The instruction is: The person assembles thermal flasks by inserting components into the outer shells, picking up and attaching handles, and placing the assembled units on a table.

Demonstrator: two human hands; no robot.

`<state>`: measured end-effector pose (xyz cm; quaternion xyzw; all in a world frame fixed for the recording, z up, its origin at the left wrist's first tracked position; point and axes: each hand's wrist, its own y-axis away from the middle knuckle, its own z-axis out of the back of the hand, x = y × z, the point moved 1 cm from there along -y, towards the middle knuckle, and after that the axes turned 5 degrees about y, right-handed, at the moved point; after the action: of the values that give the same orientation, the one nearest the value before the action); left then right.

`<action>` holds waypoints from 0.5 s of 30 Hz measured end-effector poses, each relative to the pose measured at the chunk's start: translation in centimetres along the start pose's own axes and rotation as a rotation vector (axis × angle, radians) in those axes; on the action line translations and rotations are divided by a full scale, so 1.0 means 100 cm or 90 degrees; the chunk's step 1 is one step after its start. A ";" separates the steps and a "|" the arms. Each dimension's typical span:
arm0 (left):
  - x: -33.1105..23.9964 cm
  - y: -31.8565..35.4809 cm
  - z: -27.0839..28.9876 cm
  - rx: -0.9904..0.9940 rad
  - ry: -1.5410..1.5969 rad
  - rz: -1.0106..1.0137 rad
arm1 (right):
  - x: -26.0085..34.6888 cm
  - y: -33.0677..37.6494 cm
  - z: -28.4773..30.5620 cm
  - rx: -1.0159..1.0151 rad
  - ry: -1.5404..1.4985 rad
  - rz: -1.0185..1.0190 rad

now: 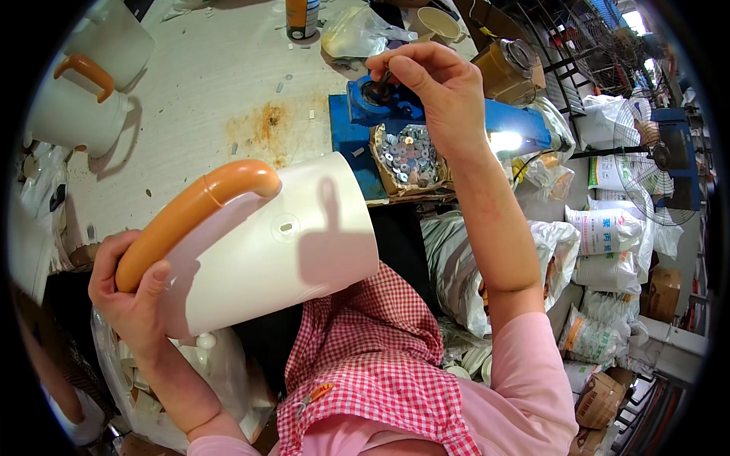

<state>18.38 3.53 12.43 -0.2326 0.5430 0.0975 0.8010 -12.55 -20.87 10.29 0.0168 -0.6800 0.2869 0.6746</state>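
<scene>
My left hand is wrapped round the lower end of an orange handle. That handle is fixed along a white plastic jug body, which lies tilted over my lap with a small slotted hole in its side. My right hand is raised over the head of a blue bench machine. Its thumb and forefinger are pinched together at a dark spot too small to make out. Just below, a worn cardboard box holds many small metal washers.
Two white jugs stand at the table's far left. A can, a plastic bag and a cream cup sit at the back. Bags of parts flank my lap; a fan stands right. Another person's arm shows lower left.
</scene>
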 end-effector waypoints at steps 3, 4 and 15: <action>-0.001 -0.002 0.002 0.010 0.001 0.010 | 0.000 0.001 0.002 0.012 0.003 -0.003; -0.001 -0.002 0.003 0.021 0.003 0.023 | -0.001 0.002 0.002 0.008 0.016 0.004; 0.003 0.002 0.006 0.011 -0.021 0.033 | 0.002 0.003 -0.006 -0.025 -0.027 0.004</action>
<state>18.92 4.01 12.23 -0.2097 0.5367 0.1175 0.8088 -12.10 -20.28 10.36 0.0075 -0.6996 0.2752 0.6593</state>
